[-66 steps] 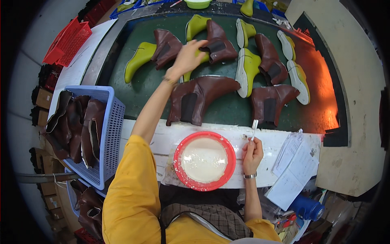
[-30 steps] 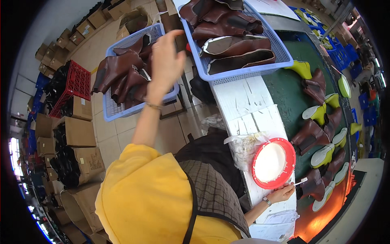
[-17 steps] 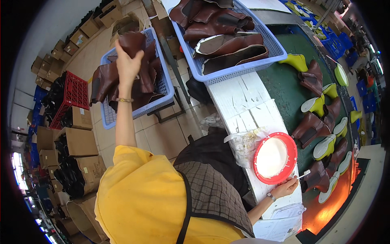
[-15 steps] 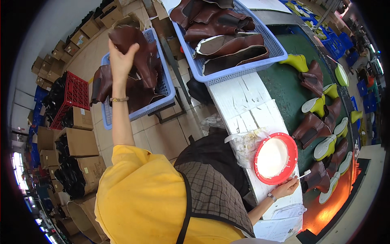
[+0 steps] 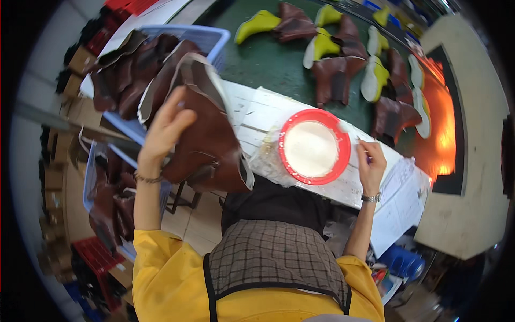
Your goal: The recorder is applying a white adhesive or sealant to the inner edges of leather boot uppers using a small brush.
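My left hand [image 5: 163,131] grips a brown leather boot upper [image 5: 206,131] with a pale edge, raised beside the white bench [image 5: 263,107]. Blue baskets with more such uppers lie beyond and below it. On the bench stands a red bowl [image 5: 345,147] of thick white liquid [image 5: 310,149]. Just right of the bowl, my right hand [image 5: 370,161] is closed around a small brush, whose head is blurred near the bowl's rim.
The upper blue basket [image 5: 217,40] holds several brown uppers; a lower blue basket [image 5: 88,185] stands at the left. Across the green belt [image 5: 241,59] lie uppers and yellow-green soles [image 5: 257,26]. An orange glow [image 5: 442,145] lights its right end. Papers [image 5: 397,204] lie at the bench's right end.
My left hand has brought a boot upper from the lower basket over toward the bench. The view has turned right, and my right hand with the brush is now beside the bowl's right rim.
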`<state>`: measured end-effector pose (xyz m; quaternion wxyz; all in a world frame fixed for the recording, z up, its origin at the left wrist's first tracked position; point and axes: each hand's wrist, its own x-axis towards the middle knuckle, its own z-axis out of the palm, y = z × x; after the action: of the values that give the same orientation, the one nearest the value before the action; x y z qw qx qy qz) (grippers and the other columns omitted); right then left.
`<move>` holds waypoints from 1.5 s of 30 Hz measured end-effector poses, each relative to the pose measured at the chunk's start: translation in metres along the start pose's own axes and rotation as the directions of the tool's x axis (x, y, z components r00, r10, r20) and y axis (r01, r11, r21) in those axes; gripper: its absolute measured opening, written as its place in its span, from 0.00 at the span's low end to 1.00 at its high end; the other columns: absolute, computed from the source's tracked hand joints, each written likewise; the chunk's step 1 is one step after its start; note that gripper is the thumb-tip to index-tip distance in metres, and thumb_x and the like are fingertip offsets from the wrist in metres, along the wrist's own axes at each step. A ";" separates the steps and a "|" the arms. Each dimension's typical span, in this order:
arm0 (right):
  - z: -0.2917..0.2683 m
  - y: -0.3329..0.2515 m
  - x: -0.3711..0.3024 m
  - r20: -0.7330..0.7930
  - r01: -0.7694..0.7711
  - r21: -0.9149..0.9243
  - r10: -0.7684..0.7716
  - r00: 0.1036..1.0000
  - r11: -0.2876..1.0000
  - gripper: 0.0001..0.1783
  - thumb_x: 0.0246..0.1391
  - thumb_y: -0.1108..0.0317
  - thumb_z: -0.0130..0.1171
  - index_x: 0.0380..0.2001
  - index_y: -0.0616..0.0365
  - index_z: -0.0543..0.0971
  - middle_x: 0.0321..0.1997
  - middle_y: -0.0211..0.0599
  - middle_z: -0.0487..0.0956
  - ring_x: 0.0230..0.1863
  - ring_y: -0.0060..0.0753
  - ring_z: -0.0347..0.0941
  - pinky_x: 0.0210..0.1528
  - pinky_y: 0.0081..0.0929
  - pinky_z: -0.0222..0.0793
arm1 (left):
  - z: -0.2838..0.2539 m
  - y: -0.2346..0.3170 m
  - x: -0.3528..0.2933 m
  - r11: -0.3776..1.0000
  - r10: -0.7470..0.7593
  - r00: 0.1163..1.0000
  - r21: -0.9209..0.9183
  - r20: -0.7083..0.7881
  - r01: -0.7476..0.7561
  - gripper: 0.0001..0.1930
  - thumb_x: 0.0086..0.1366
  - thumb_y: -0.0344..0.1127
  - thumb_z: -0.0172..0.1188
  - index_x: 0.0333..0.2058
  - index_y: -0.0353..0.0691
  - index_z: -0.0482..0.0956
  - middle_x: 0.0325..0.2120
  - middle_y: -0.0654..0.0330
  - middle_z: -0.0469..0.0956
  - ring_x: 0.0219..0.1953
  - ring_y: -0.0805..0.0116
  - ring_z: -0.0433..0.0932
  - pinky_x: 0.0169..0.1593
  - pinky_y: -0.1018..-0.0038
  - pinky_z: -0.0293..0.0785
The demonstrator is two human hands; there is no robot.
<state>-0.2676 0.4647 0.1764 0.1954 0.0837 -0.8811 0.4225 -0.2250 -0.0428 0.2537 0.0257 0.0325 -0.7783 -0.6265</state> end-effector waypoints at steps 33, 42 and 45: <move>0.008 -0.083 0.047 0.043 0.381 0.040 -0.383 0.923 0.924 0.11 0.48 0.66 0.75 0.37 0.48 0.89 0.35 0.23 0.81 0.36 0.25 0.75 0.46 0.28 0.57 | 0.132 0.059 0.046 0.970 -0.239 0.798 0.170 0.553 0.173 0.11 0.59 0.33 0.71 0.35 0.28 0.86 0.26 0.65 0.83 0.27 0.80 0.76 0.31 0.78 0.73; 0.009 -0.095 0.016 -0.047 0.298 -0.016 -0.298 0.953 0.954 0.12 0.46 0.71 0.77 0.37 0.52 0.89 0.35 0.29 0.81 0.39 0.28 0.75 0.48 0.30 0.60 | 0.133 0.064 0.052 0.991 -0.034 0.982 -0.124 0.184 0.058 0.10 0.62 0.34 0.71 0.34 0.31 0.86 0.25 0.64 0.83 0.25 0.80 0.77 0.28 0.78 0.72; 0.019 -0.090 0.001 0.015 0.315 -0.013 -0.315 0.949 0.949 0.13 0.46 0.75 0.76 0.38 0.55 0.89 0.36 0.34 0.82 0.39 0.28 0.77 0.46 0.28 0.67 | 0.136 0.066 0.056 0.994 0.003 0.998 -0.113 0.060 0.004 0.08 0.62 0.33 0.70 0.33 0.33 0.86 0.24 0.65 0.83 0.26 0.80 0.78 0.29 0.78 0.72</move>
<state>-0.2455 0.3937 0.2304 0.2553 0.2244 -0.8609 0.3787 -0.2930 0.0992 0.2887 0.0037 0.0124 -0.7421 -0.6701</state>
